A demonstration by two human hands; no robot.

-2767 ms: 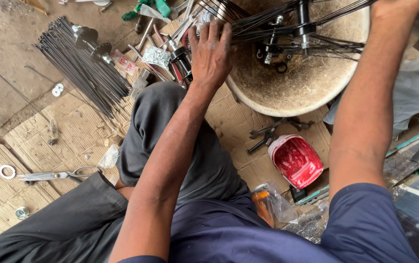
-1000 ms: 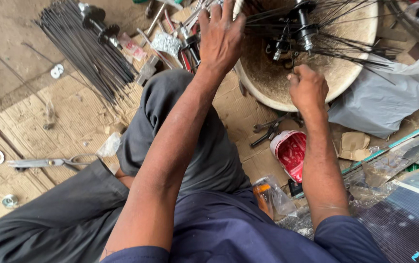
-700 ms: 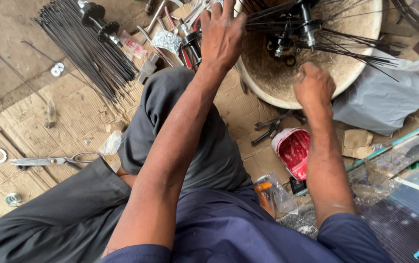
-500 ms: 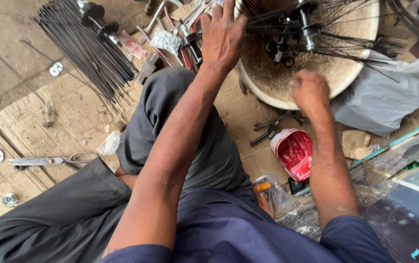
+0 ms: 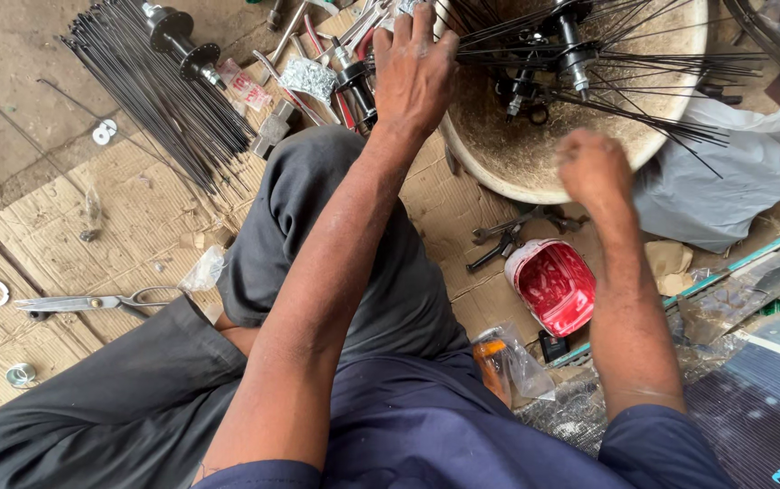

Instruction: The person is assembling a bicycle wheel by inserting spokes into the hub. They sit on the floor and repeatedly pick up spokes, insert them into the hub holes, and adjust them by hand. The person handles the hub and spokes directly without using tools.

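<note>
Landmark = big tan basin (image 5: 535, 172), top centre. Spoked hub (image 5: 576, 59) sits over the basin, thin black spokes (image 5: 644, 109) fanning out across it and past the rim to its right. L hand (image 5: 417, 68) at basin's left rim, fingers spread and resting on the spoke ends there; partly open, can't tell if anything is pinched underneath. R hand (image 5: 594, 167) at basin's lower right edge, curled into a loose fist, motion-blurred; looks to be working at a spoke but can't tell what, if anything, it grips. Left of basin: loose tools and a 2nd hub (image 5: 177, 36) on a bundle of spare spokes (image 5: 163, 100). Below basin: pliers (image 5: 508, 240), red tin (image 5: 553, 285). Far left of basin on cardboard (image 5: 64, 226): scissors (image 5: 91, 303). Grey cloth (image 5: 734, 172) right of basin. Risks, judged: spokes loose and springy, so one could slip out of its hub hole or whip free if pulled at an angle; sharp ends close to L fingers, could poke; hub only propped on basin, could tip if R hand tugs hard.
</note>
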